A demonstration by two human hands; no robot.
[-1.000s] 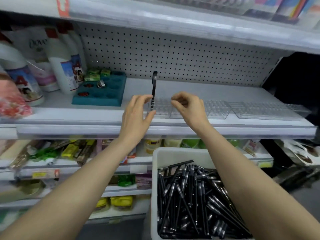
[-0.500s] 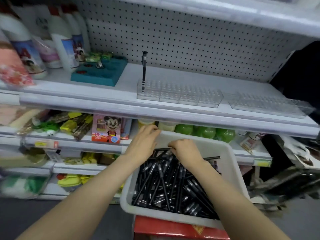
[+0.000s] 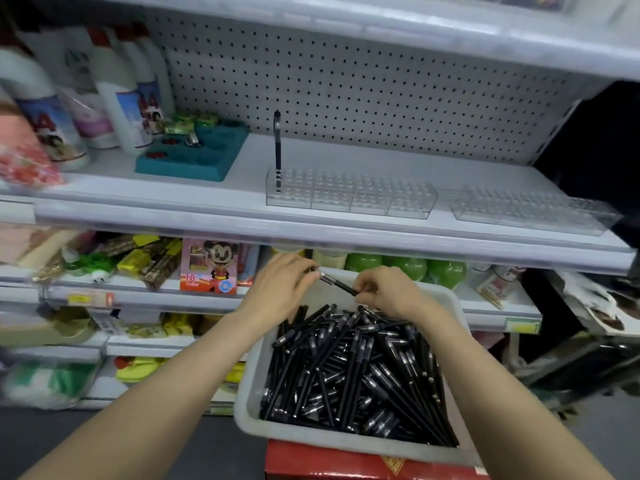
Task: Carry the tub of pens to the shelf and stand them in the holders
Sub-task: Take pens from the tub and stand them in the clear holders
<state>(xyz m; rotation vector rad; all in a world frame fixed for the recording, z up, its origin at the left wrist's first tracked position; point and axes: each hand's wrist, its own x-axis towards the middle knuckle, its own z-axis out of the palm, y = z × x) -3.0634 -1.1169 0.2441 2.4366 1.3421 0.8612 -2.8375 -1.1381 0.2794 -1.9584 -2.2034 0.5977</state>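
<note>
Both hands now work low over the far edge of the tub (image 3: 349, 439), where a second ago they were up at the shelf beside the pen they had stood there. The left hand (image 3: 282, 285) pinches one end of a single black pen (image 3: 337, 283) and the right hand (image 3: 388, 292) grips its other end, so the pen lies slantwise between them, lifted clear of the heap. Half a second ago the same hands were digging into the pile with nothing singled out.

That heap of pens (image 3: 356, 372) still fills the white tub, which rests on a red box (image 3: 374, 462) in front of the shelving. Up on the shelf (image 3: 156, 216), one upright pen (image 3: 277, 150) stands in the left end of the nearer clear holder (image 3: 349, 195); every other slot in it looks unfilled, and the second holder (image 3: 533, 211) towards the shelf's right end is bare too.

So the carrying appears done and the filling has barely begun: one pen placed, a second in hand, very many left. My guess is that the two-handed hold is for turning the pen the right way up before it goes into a slot beside the first.
</note>
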